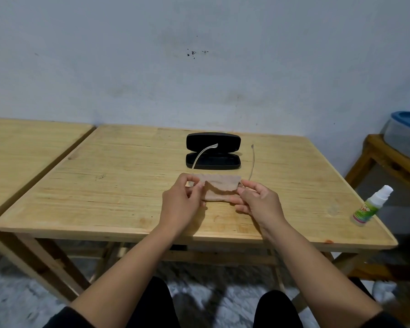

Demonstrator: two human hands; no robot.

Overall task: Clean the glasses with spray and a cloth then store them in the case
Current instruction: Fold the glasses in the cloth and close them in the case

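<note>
A tan cloth (219, 187) is draped over the front of a pair of clear-framed glasses (252, 162) held above the wooden table (104, 185). My left hand (182, 202) pinches the cloth's left end over the lens area. At the cloth's right end, my right hand (258, 202) grips the frame. Both temple arms point away from me; the lenses are hidden under the cloth. A black glasses case (213, 151) lies open behind the glasses. A small spray bottle (371, 207) with a white nozzle stands at the table's right edge.
A second wooden table (21, 147) stands to the left across a narrow gap. At the far right a wooden stand carries a grey tub with a blue rim (405, 136). A pale wall runs behind the tables.
</note>
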